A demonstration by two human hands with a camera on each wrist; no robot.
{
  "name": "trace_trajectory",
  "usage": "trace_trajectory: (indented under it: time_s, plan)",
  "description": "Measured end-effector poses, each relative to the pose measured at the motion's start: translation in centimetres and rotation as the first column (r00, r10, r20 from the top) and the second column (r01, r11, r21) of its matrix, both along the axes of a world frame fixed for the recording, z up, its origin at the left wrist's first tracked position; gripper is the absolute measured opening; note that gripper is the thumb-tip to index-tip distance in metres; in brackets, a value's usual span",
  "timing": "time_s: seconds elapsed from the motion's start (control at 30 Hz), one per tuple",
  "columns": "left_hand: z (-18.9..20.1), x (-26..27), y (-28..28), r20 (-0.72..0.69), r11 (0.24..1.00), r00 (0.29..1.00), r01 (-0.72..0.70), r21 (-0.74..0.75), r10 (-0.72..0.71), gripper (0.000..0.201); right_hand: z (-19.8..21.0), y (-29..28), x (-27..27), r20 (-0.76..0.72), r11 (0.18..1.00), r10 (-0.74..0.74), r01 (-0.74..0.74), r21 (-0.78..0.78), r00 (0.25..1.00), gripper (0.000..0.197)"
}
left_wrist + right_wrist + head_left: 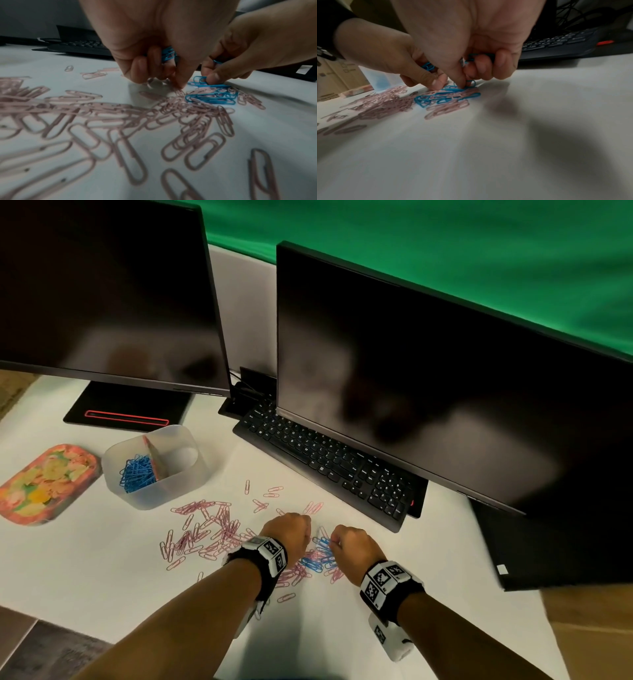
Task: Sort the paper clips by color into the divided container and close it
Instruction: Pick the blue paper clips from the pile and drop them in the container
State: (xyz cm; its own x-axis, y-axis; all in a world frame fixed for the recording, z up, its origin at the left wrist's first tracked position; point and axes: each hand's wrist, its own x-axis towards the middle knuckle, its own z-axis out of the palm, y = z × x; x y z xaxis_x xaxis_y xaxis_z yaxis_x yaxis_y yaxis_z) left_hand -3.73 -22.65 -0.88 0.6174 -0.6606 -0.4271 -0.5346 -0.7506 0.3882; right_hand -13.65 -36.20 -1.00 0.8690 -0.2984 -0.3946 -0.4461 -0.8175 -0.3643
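Pinching blue clips [212, 97] (both fists): fingers [212, 79] atop.

Two dark monitors stand at the back of the white table [445, 542]: the left monitor [102, 285] on a flat black base [126, 405] marked with a red outlined slot, the right monitor [445, 371] nearer and larger in view. A black keyboard [325, 457] lies slantwise, its far edge tucked under the right monitor's lower edge. Cables [239, 386] gather in the gap between the two screens. Behind them hangs a green backdrop [445, 241]. At the lower left corner a patch of dark floor [41, 652] shows beyond the table's edge.
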Motion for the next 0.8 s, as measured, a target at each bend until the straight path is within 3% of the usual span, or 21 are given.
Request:
trace_trajectory:
  time_s: [0.2,0.43,0.63,0.8]
  plan:
    - [0.2,-0.5,-0.6,0.008,0.994,0.996,0.086,-0.065,-0.085,0.027,-0.3,-0.8,-0.9,0.089,0.988,-0.085,0.073,0.136,0.992,0.015]
    - [0.3,-0.7,-1.3,0.075,0.986,0.983,0.166,0.007,-0.166,0.018,0.0,-1.8,-1.0,0.070,0.903,-0.291,0.250,0.350,0.954,0.010]
    - [0.0,0.0,0.2,-0.059,0.994,0.995,0.075,-0.083,-0.080,0.010,0.8,-1.9,-0.7,0.040,0.828,-0.396,0.338,0.447,0.917,0.012]
    - [0.4,1.1,2.4,-0.338,0.925,0.933,-0.231,-0.302,0.123,0.010,2.1,-1.3,0.3,0.001,0.657,-0.505,0.383,0.650,0.863,0.016]
